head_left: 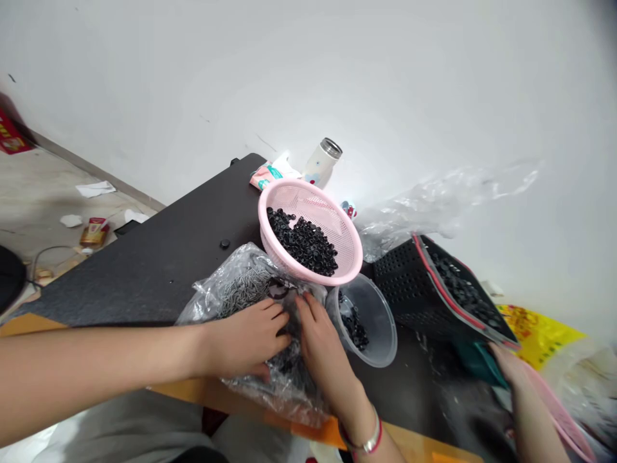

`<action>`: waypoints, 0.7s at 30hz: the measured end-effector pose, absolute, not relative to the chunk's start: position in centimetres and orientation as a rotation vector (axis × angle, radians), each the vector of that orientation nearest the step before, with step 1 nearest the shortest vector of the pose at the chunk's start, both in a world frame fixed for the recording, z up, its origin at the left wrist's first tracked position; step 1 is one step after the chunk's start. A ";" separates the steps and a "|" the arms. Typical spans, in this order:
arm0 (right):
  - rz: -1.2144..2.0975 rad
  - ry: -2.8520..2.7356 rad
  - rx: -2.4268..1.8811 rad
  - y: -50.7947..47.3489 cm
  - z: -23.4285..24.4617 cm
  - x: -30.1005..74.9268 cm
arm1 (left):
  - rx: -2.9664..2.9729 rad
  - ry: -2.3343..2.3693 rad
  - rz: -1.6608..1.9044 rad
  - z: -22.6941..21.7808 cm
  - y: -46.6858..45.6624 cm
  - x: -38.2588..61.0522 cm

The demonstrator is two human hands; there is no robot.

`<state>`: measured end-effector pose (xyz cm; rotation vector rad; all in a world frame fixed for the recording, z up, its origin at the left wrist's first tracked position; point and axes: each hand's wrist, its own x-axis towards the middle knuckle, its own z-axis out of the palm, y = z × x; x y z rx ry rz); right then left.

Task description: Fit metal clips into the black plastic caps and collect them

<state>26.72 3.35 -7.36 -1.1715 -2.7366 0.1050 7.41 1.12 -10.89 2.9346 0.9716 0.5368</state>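
Observation:
A clear plastic bag (205, 299) lies spread on the dark table, with many thin grey metal pieces (245, 287), like screws, in it. My left hand (248, 337) reaches over the bag, its fingers curled down among the contents; what they grip is hidden. Beside it, my right hand (322, 337) rests on the bag with its visible fingers stretched out and nothing seen in them. Dark parts show between and below the hands, too blurred to name. A pink mesh basket (349, 247) holding small black round parts (306, 243) stands just beyond the bag.
A clear tub (383, 331) with some black parts stands right of my right hand. A black perforated basket (402, 280) full of dark parts leans further right, near another person's hand (511, 366). Behind are a white bottle (322, 161) and a wipes pack (263, 175).

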 end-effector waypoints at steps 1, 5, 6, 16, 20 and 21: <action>0.141 -2.694 -1.113 3.1 -6.4 27.0 | 2.928 0.968 0.544 -10.8 1.2 7.4; 0.143 -2.454 -1.140 4.2 -2.2 30.1 | 2.836 0.971 0.603 -10.3 2.2 6.7; 0.139 -2.443 -1.216 5.0 -1.5 31.2 | 2.797 0.994 0.615 -10.2 2.7 6.4; 0.801 -2.780 -1.619 9.2 -2.2 35.8 | 2.513 1.161 0.599 -9.4 5.9 3.7; 0.695 -2.775 -1.597 8.9 -2.7 35.1 | 2.509 1.068 0.542 -9.2 5.5 4.1; 0.682 -2.776 -1.586 8.9 -2.7 35.1 | 2.515 1.055 0.535 -9.2 5.3 4.2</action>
